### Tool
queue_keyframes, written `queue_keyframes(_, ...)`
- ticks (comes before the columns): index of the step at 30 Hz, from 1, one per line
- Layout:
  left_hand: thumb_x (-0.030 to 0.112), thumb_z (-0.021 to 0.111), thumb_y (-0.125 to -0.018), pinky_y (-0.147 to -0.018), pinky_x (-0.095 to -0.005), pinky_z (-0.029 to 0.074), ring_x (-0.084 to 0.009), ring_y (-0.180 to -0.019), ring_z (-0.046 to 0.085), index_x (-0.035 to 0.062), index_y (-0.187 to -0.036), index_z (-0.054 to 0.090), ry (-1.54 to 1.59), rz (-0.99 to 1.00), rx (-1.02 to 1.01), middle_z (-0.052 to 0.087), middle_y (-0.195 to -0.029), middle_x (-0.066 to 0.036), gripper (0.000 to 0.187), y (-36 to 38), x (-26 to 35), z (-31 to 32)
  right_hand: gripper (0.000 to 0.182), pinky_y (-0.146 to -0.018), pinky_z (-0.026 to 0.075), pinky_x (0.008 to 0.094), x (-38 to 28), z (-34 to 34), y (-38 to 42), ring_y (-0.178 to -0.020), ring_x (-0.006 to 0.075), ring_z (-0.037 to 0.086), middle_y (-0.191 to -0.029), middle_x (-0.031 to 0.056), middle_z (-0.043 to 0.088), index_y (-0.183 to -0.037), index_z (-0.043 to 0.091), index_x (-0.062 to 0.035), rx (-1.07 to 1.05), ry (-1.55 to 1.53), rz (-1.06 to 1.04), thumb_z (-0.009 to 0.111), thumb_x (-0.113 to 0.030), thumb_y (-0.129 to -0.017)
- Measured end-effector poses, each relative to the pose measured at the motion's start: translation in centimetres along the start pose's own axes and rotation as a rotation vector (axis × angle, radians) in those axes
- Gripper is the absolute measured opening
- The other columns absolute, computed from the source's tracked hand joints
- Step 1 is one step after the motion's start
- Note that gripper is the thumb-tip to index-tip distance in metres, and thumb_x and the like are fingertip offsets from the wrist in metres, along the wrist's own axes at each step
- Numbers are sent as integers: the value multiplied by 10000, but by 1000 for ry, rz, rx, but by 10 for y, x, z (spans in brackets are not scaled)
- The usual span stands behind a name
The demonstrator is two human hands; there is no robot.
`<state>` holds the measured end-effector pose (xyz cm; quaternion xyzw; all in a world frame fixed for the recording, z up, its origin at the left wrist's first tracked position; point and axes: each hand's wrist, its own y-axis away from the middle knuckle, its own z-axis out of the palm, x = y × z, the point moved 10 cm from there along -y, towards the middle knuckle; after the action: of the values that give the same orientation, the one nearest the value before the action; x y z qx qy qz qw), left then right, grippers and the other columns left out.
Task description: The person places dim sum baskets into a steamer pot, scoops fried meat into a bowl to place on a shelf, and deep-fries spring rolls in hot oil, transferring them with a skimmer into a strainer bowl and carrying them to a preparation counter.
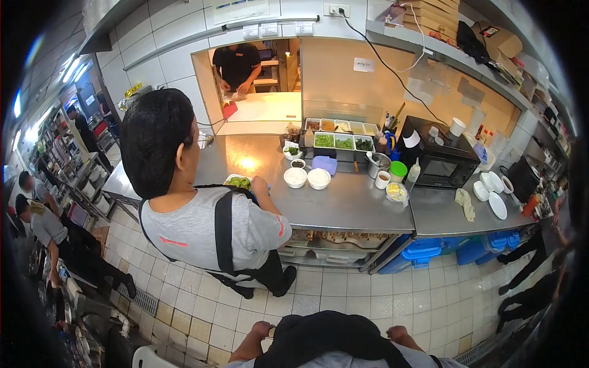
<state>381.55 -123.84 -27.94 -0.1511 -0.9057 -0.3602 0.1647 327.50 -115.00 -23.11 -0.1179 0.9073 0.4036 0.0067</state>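
Observation:
At the bottom edge I see my own chest in a dark apron (pixel 325 337). My left hand (pixel 264 331) and my right hand (pixel 400 335) rest against the apron's two sides, with the fingers tucked out of sight. Nothing shows in either hand. About a step ahead, a person in a grey shirt (pixel 196 230) with black apron straps stands at the steel counter (pixel 343 205). That person's hands are at a plate of green food (pixel 239 181).
White bowls (pixel 307 178), trays of greens (pixel 342 142), a black microwave (pixel 438 161) and plates (pixel 494 202) sit on the counter. Blue crates (pixel 423 251) lie under it. A person in black works behind the pass window (pixel 236 64). Other people crouch at the left.

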Motion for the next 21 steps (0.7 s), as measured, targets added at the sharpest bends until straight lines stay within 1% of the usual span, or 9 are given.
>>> queue_keyframes(1,166,554,-776,-822,-353,471,-238,-985,576,235,-1109,580,-231,45,-24,612,-1040,-38,341,4,11,-2,226,-687,503,356,0,0,-2,-858,240,611,-864,57,624,-888,619,-118,-4,55,-6,659,-264,-720)
queue_keyframes(5,177,570,-761,-818,-353,472,-243,-969,583,248,-1108,587,-189,25,-69,617,-1030,-38,355,11,21,-10,260,-703,501,367,-3,-15,4,-881,241,603,-899,58,618,-904,616,-124,15,66,-26,656,-305,-723)
queue_keyframes(7,172,564,-759,-819,-348,471,-243,-980,578,259,-1120,584,-277,99,-31,614,-1040,-39,372,7,25,-8,291,-719,497,369,2,-17,2,-899,248,594,-918,55,611,-918,614,-133,31,38,-43,666,-332,-713)
queue_keyframes(11,180,571,-752,-827,-337,468,-237,-993,572,252,-1103,591,-291,59,-25,613,-1040,-32,359,12,34,-21,277,-733,494,357,16,-15,0,-913,243,588,-910,49,610,-909,615,-132,112,-56,-32,664,-327,-718)
queue_keyframes(13,181,572,-749,-835,-335,464,-237,-1002,566,242,-1086,595,-256,58,-11,611,-1044,-35,343,9,33,-21,235,-734,492,345,14,-23,4,-904,226,583,-897,43,606,-899,615,-130,12,41,27,670,-263,-713)
queue_keyframes(17,191,574,-749,-826,-341,468,-231,-985,574,226,-1058,606,-333,81,-12,613,-1045,-39,313,12,43,-22,215,-728,492,342,16,-24,4,-889,221,579,-878,42,599,-892,612,-125,57,7,17,672,-209,-703)
queue_keyframes(18,171,594,-731,-813,-345,475,-229,-976,579,221,-1062,603,-49,-50,-42,614,-1048,-39,336,9,28,-15,214,-722,494,339,14,-28,5,-879,220,580,-869,41,597,-885,613,-119,69,5,4,676,-191,-693)
queue_keyframes(20,151,614,-713,-799,-349,481,-227,-968,584,216,-1067,599,235,-180,-71,615,-1050,-40,361,8,14,-2,214,-717,496,337,15,-27,4,-868,219,581,-860,41,594,-878,613,-114,81,2,-9,679,-173,-683)
queue_keyframes(21,136,642,-683,-790,-351,485,-228,-966,587,211,-1072,595,184,-171,-87,615,-1052,-40,398,8,14,2,203,-717,496,331,26,-19,0,-868,214,581,-860,38,594,-871,611,-107,62,-285,82,676,-166,-689)
